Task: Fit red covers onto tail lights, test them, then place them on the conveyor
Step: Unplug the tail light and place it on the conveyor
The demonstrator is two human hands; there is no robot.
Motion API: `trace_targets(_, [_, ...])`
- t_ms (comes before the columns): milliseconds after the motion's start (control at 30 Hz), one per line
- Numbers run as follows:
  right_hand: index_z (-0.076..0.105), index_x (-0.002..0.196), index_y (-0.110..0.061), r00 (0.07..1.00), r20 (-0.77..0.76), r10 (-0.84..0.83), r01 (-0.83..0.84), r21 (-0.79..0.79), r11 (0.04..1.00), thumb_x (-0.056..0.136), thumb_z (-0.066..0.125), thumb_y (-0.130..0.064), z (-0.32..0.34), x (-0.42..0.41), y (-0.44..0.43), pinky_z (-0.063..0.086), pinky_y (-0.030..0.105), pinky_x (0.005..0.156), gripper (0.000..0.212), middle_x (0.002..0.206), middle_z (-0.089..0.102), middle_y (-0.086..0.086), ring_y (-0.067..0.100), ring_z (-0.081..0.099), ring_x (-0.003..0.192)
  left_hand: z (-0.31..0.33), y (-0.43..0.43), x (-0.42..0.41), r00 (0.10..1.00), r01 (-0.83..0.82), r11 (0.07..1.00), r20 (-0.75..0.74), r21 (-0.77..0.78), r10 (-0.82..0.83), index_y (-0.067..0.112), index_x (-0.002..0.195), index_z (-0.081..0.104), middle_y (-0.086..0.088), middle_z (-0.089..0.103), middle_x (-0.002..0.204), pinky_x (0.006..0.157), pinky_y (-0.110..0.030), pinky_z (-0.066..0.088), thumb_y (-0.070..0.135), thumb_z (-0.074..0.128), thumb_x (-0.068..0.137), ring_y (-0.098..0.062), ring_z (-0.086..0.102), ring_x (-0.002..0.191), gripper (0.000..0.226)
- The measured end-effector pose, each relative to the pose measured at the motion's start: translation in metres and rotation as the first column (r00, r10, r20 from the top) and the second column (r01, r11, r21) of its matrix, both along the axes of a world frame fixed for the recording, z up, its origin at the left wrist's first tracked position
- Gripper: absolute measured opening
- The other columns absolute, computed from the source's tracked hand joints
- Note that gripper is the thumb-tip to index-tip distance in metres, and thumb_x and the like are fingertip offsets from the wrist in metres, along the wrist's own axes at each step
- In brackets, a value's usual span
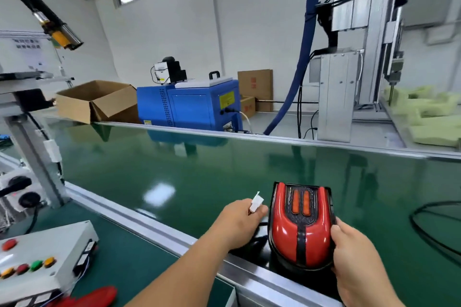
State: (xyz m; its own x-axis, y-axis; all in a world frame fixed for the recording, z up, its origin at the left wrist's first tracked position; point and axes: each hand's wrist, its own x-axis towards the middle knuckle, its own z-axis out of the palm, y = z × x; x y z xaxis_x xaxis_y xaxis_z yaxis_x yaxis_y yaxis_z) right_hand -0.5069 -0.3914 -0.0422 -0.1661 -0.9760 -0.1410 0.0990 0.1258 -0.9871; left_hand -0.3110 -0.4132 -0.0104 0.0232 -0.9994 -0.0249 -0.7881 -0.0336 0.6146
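Observation:
A tail light [301, 227] with its red cover fitted sits over the near edge of the green conveyor belt [199, 172]. Two orange strips show in its dark centre. My right hand [354, 254] grips its right side, thumb on the red cover. My left hand [239, 222] is just left of it and pinches a white plug connector [257, 203] on a dark cable. A loose red cover [92, 298] lies at the bottom left of the workbench.
A grey test box [42, 257] with coloured buttons stands on the bench at left. An aluminium rail [154, 219] separates bench and belt. Behind the belt are a blue machine [192, 107], cardboard boxes [94, 101] and a metal frame [349, 82]. A black cable loop [434, 227] lies on the belt at right.

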Motion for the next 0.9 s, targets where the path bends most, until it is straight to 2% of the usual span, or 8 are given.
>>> trace_targets(200, [0.056, 0.136, -0.015, 0.997, -0.064, -0.029, 0.029, -0.01, 1.0, 0.104, 0.037, -0.014, -0.002, 0.001, 0.01, 0.042, 0.027, 0.096, 0.037, 0.126, 0.064, 0.003, 0.016, 0.058, 0.113, 0.007, -0.018, 0.002, 0.871, -0.34, 0.939, 0.36, -0.048, 0.334, 0.016, 0.126, 0.04, -0.009, 0.06, 0.12, 0.077, -0.035, 0.039, 0.057, 0.031, 0.099, -0.032, 0.057, 0.109, 0.05])
trace_targets(333, [0.058, 0.133, -0.021, 0.995, -0.079, -0.064, 0.063, -0.024, 0.998, 0.103, 0.038, -0.015, -0.006, 0.001, 0.011, 0.042, 0.015, 0.068, 0.036, 0.104, 0.07, -0.007, -0.001, 0.061, 0.084, 0.022, -0.036, 0.005, 0.855, -0.517, 0.843, -0.129, -0.149, 0.502, 0.009, 0.109, 0.045, -0.011, 0.063, 0.099, 0.066, -0.031, 0.038, 0.037, 0.044, 0.101, -0.027, 0.051, 0.077, 0.029])
trace_targets(367, [0.057, 0.133, -0.022, 0.995, -0.07, -0.078, 0.076, -0.02, 0.997, 0.103, 0.038, -0.015, -0.007, 0.001, 0.011, 0.043, 0.016, 0.068, 0.036, 0.1, 0.07, -0.009, -0.001, 0.061, 0.081, 0.028, -0.043, 0.004, 0.738, -0.593, 0.803, -0.443, -0.066, 0.509, 0.007, 0.108, 0.052, -0.009, 0.061, 0.087, 0.057, -0.028, 0.038, 0.032, 0.046, 0.101, -0.022, 0.049, 0.064, 0.027])
trace_targets(433, [0.057, 0.134, -0.021, 0.993, -0.049, -0.111, 0.111, -0.007, 0.994, 0.103, 0.04, -0.016, -0.01, 0.001, 0.01, 0.046, 0.021, 0.077, 0.035, 0.105, 0.069, -0.007, 0.003, 0.062, 0.088, 0.041, -0.051, 0.005, 0.171, -0.631, 0.748, -0.903, 0.208, 0.395, 0.007, 0.113, 0.062, -0.002, 0.043, 0.062, 0.039, -0.018, 0.029, 0.024, 0.044, 0.103, -0.012, 0.035, 0.038, 0.026])
trace_targets(500, [0.06, 0.131, -0.02, 0.985, -0.022, -0.17, 0.17, 0.007, 0.985, 0.102, 0.043, -0.015, -0.013, 0.001, 0.008, 0.047, 0.032, 0.091, 0.034, 0.101, 0.07, -0.004, 0.011, 0.063, 0.091, 0.037, -0.052, 0.013, -0.135, -0.653, 0.695, -0.949, 0.301, 0.284, 0.001, 0.126, 0.057, -0.001, 0.035, 0.06, 0.041, -0.019, 0.03, 0.017, 0.039, 0.104, -0.013, 0.034, 0.038, 0.033])
trace_targets(633, [0.061, 0.129, -0.022, 0.972, -0.021, -0.236, 0.237, 0.031, 0.971, 0.101, 0.044, -0.015, -0.009, 0.004, 0.01, 0.045, 0.042, 0.099, 0.033, 0.105, 0.071, 0.0, 0.02, 0.064, 0.097, -0.005, -0.031, 0.013, 0.254, -0.855, 0.489, -0.68, 0.175, 0.688, -0.003, 0.122, 0.054, -0.012, 0.058, 0.09, 0.069, -0.032, 0.036, 0.009, 0.044, 0.098, -0.031, 0.049, 0.08, 0.028])
trace_targets(733, [0.056, 0.136, -0.02, 0.97, -0.075, -0.229, 0.232, 0.028, 0.972, 0.101, 0.043, -0.018, -0.006, 0.006, 0.013, 0.04, 0.035, 0.103, 0.037, 0.127, 0.063, 0.003, 0.02, 0.057, 0.114, -0.03, -0.023, 0.004, 0.713, -0.687, 0.726, -0.205, -0.012, 0.671, 0.011, 0.117, 0.064, -0.015, 0.062, 0.117, 0.071, -0.023, 0.033, 0.015, 0.044, 0.099, -0.027, 0.057, 0.091, 0.027])
trace_targets(900, [0.055, 0.137, -0.017, 0.972, -0.151, -0.178, 0.18, -0.003, 0.984, 0.101, 0.043, -0.015, 0.003, 0.006, 0.019, 0.037, 0.03, 0.101, 0.038, 0.13, 0.061, 0.001, 0.018, 0.054, 0.114, -0.025, -0.023, -0.021, 0.883, -0.469, 0.882, 0.005, -0.048, 0.47, 0.029, 0.106, 0.075, 0.003, 0.073, 0.105, 0.073, -0.02, 0.044, 0.031, 0.055, 0.096, -0.017, 0.066, 0.097, 0.022])
